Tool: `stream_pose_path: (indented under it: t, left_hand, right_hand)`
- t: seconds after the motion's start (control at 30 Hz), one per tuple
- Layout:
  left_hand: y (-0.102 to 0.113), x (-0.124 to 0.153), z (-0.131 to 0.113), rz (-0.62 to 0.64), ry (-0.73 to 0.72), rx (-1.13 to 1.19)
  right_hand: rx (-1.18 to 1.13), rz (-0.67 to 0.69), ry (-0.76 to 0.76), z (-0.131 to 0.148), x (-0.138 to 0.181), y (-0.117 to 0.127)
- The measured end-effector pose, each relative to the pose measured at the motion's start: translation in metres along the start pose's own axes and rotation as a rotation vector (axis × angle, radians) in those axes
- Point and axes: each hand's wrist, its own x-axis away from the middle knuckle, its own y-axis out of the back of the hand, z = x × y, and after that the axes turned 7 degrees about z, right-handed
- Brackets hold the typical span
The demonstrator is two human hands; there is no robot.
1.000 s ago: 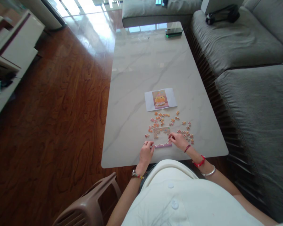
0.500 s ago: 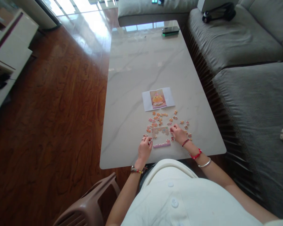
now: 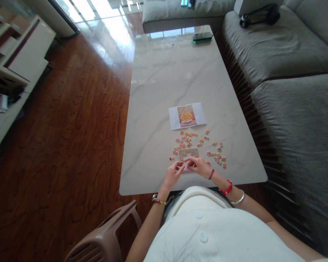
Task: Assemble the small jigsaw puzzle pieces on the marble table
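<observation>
A partly built jigsaw puzzle [image 3: 188,151] lies near the table's front edge, its upper part showing joined pieces. My left hand [image 3: 175,175] rests at its lower left, fingers curled in toward the thumb. From the right, my right hand [image 3: 200,167] reaches over the lower part of the puzzle, fingers bent down in a pinch. The fingertips of both hands are close together. Whatever they hold is too small to make out. My hands cover most of the purple bottom strip. Loose puzzle pieces [image 3: 186,136] lie above the puzzle, and more pieces [image 3: 217,156] lie to its right.
A paper with a printed picture [image 3: 187,115] lies beyond the pieces on the marble-look table [image 3: 153,145]. At the far end is a dark phone-like object [image 3: 202,37]. A plastic chair [image 3: 104,233] stands at the front left. A grey sofa [image 3: 297,109] runs along the right.
My right hand has moved left from the pieces beside the puzzle to over its lower part. My left hand has shifted slightly right, toward it. The view has tilted a little.
</observation>
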Motion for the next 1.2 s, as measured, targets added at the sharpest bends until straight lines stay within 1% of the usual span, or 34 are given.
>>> stream_pose_path:
  t: [0.07,0.1,0.13,0.23,0.3,0.37,0.4,0.47,0.63,0.8,0.93,1.0,1.07,1.13,1.2]
  left_hand:
    - [-0.001,-0.007,-0.004,0.047,-0.016,0.053]
    - [0.0,-0.014,-0.005,0.033,-0.023,0.057]
    - [0.003,-0.024,-0.008,-0.006,-0.033,0.042]
    - [0.023,-0.067,-0.023,-0.151,-0.113,-0.059]
    - [0.04,-0.098,-0.039,-0.231,-0.159,-0.118]
    - [0.053,-0.121,-0.055,-0.286,-0.168,-0.14]
    - [0.056,-0.128,-0.06,-0.294,-0.173,-0.14]
    - [0.059,-0.136,-0.067,-0.3,-0.182,-0.148]
    - [0.053,-0.132,-0.063,-0.252,-0.177,-0.172]
    - [0.053,-0.126,-0.061,-0.244,-0.165,-0.158]
    - [0.053,-0.118,-0.061,-0.224,-0.143,-0.16]
    - [0.05,-0.109,-0.059,-0.205,-0.129,-0.165]
    - [0.044,-0.093,-0.052,-0.17,-0.13,-0.167]
    - [0.034,-0.075,-0.04,-0.127,-0.128,-0.159]
    - [0.023,-0.054,-0.024,-0.093,-0.077,-0.164]
  right_hand:
    - [-0.02,-0.057,-0.001,0.001,-0.005,0.0]
    - [-0.017,-0.106,0.0,0.0,-0.01,0.004]
    - [-0.009,-0.171,-0.001,0.0,-0.017,0.011]
    - [-0.018,-0.407,0.005,0.002,-0.045,0.048]
    - [-0.058,-0.506,0.037,0.008,-0.066,0.076]
    - [-0.095,-0.528,0.073,0.016,-0.083,0.097]
    - [-0.112,-0.521,0.084,0.019,-0.09,0.103]
    - [-0.141,-0.497,0.088,0.023,-0.098,0.108]
    - [-0.157,-0.44,0.103,0.025,-0.099,0.103]
    - [-0.182,-0.428,0.152,0.031,-0.097,0.099]
    - [-0.222,-0.408,0.122,0.032,-0.093,0.097]
    - [-0.2,-0.392,0.086,0.025,-0.082,0.097]
    - [-0.116,-0.376,0.032,0.01,-0.063,0.094]
    - [0.054,-0.373,-0.046,-0.008,-0.038,0.089]
    - [0.229,-0.337,-0.123,-0.025,-0.013,0.079]
